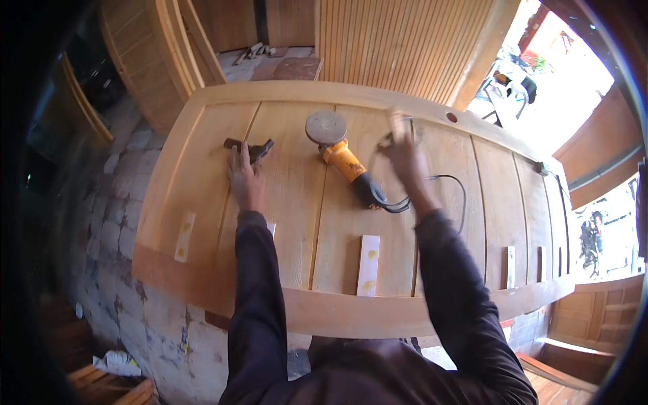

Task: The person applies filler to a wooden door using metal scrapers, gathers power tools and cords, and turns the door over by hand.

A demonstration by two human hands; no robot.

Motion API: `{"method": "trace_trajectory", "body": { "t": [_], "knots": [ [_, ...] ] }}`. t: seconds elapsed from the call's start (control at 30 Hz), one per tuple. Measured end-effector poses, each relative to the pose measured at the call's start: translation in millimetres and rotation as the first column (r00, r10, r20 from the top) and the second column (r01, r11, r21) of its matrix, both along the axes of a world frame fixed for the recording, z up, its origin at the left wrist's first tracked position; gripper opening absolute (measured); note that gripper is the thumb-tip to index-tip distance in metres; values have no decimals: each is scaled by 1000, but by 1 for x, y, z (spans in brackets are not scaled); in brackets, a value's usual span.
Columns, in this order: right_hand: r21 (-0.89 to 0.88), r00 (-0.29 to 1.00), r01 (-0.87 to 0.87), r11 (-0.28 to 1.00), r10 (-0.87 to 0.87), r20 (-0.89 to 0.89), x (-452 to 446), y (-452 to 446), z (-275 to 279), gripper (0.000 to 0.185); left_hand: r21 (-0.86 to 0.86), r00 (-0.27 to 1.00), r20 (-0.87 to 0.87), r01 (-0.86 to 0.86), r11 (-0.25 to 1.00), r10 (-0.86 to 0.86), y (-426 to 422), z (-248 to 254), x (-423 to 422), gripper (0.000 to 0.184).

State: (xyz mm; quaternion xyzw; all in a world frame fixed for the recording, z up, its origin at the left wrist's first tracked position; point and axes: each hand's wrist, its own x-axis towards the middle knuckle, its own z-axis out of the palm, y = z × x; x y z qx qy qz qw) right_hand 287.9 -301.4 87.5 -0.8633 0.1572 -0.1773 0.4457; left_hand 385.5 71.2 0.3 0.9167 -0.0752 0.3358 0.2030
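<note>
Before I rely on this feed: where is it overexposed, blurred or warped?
Head view: glare washes out the opening at upper right; motion blur smears the right hand, so its grip is unclear; the angle grinder reads fairly sharp; lens distortion bows the wooden door, and the corners fall dark.

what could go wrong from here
The cord loops close to the right hand, so a snag could drag the grinder and scuff the panel. The grinder lies with its disc facing up and uncovered; if it started, it could cut or scrape a passing hand. The dark tool under the left hand might scratch the wood if slid.
</note>
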Motion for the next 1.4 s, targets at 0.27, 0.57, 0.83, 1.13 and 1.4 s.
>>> {"method": "trace_trajectory", "body": {
  "t": [0.27,0.57,0.83,1.13,1.4],
  "knots": [
    [-377,947,-100,921,-28,-319,6,92,-6,63,-82,993,-59,96,992,-101,17,-34,18,45],
    [-429,911,-89,899,-101,-399,22,107,-18,81,-193,968,-225,72,978,-116,8,-11,17,42],
    [-347,915,-131,929,-22,-404,17,96,7,72,-247,947,-290,64,967,-137,12,5,17,43],
    [-202,922,-131,970,45,-384,0,81,-16,98,81,936,-349,64,995,-32,6,5,17,58],
    [638,950,-87,765,258,-179,-6,79,-20,58,87,926,-378,41,995,-5,6,1,18,59]
  ]
}}
